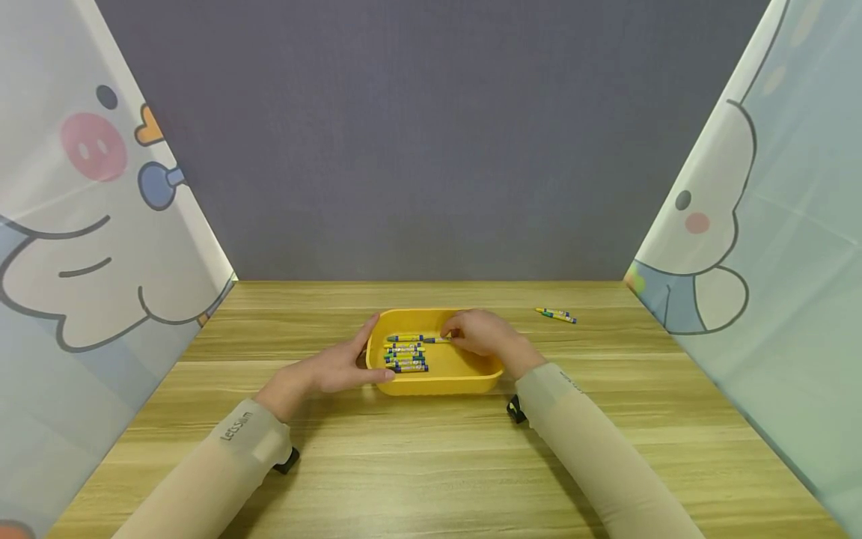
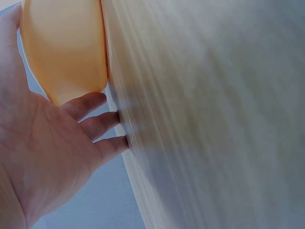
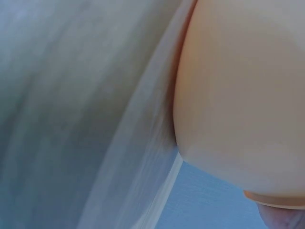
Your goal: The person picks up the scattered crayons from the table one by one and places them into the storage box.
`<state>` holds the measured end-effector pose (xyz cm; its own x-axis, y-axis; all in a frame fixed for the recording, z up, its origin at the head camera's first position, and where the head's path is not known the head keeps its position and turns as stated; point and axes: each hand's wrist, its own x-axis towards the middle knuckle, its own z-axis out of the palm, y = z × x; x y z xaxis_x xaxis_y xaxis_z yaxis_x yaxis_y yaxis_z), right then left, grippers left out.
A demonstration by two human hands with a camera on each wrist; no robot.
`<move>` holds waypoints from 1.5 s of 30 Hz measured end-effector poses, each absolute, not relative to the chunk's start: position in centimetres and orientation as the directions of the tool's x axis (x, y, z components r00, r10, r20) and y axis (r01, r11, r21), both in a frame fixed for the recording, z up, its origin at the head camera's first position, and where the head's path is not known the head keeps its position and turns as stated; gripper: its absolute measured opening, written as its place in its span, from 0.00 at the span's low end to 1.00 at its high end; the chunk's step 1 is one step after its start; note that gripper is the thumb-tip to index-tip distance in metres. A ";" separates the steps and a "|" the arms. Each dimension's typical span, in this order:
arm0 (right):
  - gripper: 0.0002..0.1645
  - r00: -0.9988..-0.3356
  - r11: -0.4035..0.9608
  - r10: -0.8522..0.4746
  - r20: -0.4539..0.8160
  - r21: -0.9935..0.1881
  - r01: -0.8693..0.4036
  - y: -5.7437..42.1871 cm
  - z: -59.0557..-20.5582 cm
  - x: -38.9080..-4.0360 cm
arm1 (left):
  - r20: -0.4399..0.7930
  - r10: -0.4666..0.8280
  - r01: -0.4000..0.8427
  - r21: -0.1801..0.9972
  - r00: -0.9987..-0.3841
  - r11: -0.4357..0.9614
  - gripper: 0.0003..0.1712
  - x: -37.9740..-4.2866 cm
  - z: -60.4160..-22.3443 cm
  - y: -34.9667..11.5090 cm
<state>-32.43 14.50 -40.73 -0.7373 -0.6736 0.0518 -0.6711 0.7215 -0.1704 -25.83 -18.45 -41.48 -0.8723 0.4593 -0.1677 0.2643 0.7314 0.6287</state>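
A yellow plastic tray [image 1: 465, 386] sits on the table in the head view. Inside, at its left, several crayons [image 1: 406, 350] with yellow-and-blue wrappers lie in a column. My left hand [image 1: 340, 367] spans the tray's left end, its fingers fairly straight and its thumb over the front rim. In the left wrist view, spread fingers [image 2: 97, 125] rest by the tray's outer wall [image 2: 66, 47]. Over the tray, my right hand [image 1: 483, 335] pinches a crayon [image 1: 436, 340] beside the others. The right wrist view shows mostly the tray's wall [image 3: 238, 105], with little of the hand.
Two more crayons [image 1: 557, 315] lie on the wooden table [image 1: 417, 464], to the right of the tray and further back. A dark grey panel [image 1: 431, 150] stands behind the table. Cartoon-printed sheets [image 1: 768, 224] hang along both sides.
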 end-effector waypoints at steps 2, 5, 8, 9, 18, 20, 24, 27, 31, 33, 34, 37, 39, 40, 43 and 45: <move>0.11 -0.734 0.717 -0.677 0.056 -0.176 -0.675 14.5 -40.7 -32.4 | -0.170 0.455 0.258 0.631 -0.874 0.732 0.75 -25.7 -41.5 -18.4; 0.12 -0.734 0.713 -0.676 0.059 -0.195 -0.673 14.5 -40.6 -32.4 | -0.171 0.454 0.256 0.632 -0.874 0.731 0.75 -25.7 -41.5 -18.4; 0.13 -0.750 0.716 -0.658 0.071 -0.251 -0.652 14.5 -40.4 -32.3 | -0.168 0.458 0.264 0.627 -0.873 0.733 0.75 -25.7 -41.5 -18.3; 0.13 -0.756 0.714 -0.650 0.081 -0.275 -0.643 14.6 -40.4 -32.3 | -0.169 0.457 0.264 0.624 -0.873 0.735 0.75 -25.8 -41.5 -18.3; 0.16 -0.856 0.623 -0.488 0.169 -0.620 -0.477 16.5 -38.5 -32.4 | -0.169 0.465 0.276 0.614 -0.869 0.739 0.75 -25.9 -41.3 -18.1; 0.17 -0.878 0.615 -0.443 0.184 -0.650 -0.446 17.7 -37.9 -32.7 | -0.170 0.464 0.275 0.614 -0.870 0.740 0.75 -26.0 -41.3 -18.1; 0.17 -0.905 0.628 -0.375 0.201 -0.663 -0.408 21.3 -37.2 -33.5 | -0.171 0.461 0.274 0.609 -0.871 0.744 0.74 -26.0 -41.2 -18.2; 0.18 -0.920 0.643 -0.340 0.196 -0.665 -0.379 24.7 -37.5 -34.2 | -0.167 0.464 0.277 0.612 -0.870 0.741 0.74 -26.0 -41.2 -18.3; 0.22 -0.944 0.681 -0.302 0.131 -0.664 -0.309 29.2 -38.5 -34.5 | -0.171 0.464 0.272 0.618 -0.869 0.738 0.74 -26.0 -41.3 -18.4; 0.23 -0.953 0.716 -0.288 0.091 -0.640 -0.278 31.2 -38.9 -34.4 | -0.172 0.466 0.273 0.619 -0.868 0.736 0.74 -26.0 -41.3 -18.4; 0.24 -0.957 0.734 -0.282 0.075 -0.626 -0.265 32.1 -39.1 -34.4 | -0.171 0.469 0.275 0.621 -0.866 0.734 0.74 -26.0 -41.3 -18.4; 0.24 -0.963 0.777 -0.264 0.052 -0.581 -0.244 34.5 -39.6 -34.2 | -0.175 0.468 0.271 0.622 -0.867 0.735 0.74 -25.9 -41.3 -18.4; 0.23 -0.966 0.792 -0.255 0.041 -0.564 -0.233 35.6 -39.9 -34.2 | -0.176 0.467 0.270 0.622 -0.867 0.735 0.74 -25.9 -41.4 -18.4; 0.23 -0.967 0.795 -0.252 0.037 -0.562 -0.229 36.0 -40.0 -34.3 | -0.175 0.467 0.269 0.624 -0.867 0.734 0.74 -25.9 -41.4 -18.5; 0.23 -0.970 0.801 -0.245 0.008 -0.562 -0.206 37.1 -40.5 -34.4 | -0.175 0.465 0.265 0.629 -0.868 0.731 0.73 -25.8 -41.4 -18.5; 0.23 -0.972 0.802 -0.234 -0.014 -0.568 -0.185 37.6 -40.8 -34.4 | -0.174 0.467 0.264 0.633 -0.867 0.728 0.74 -25.8 -41.5 -18.5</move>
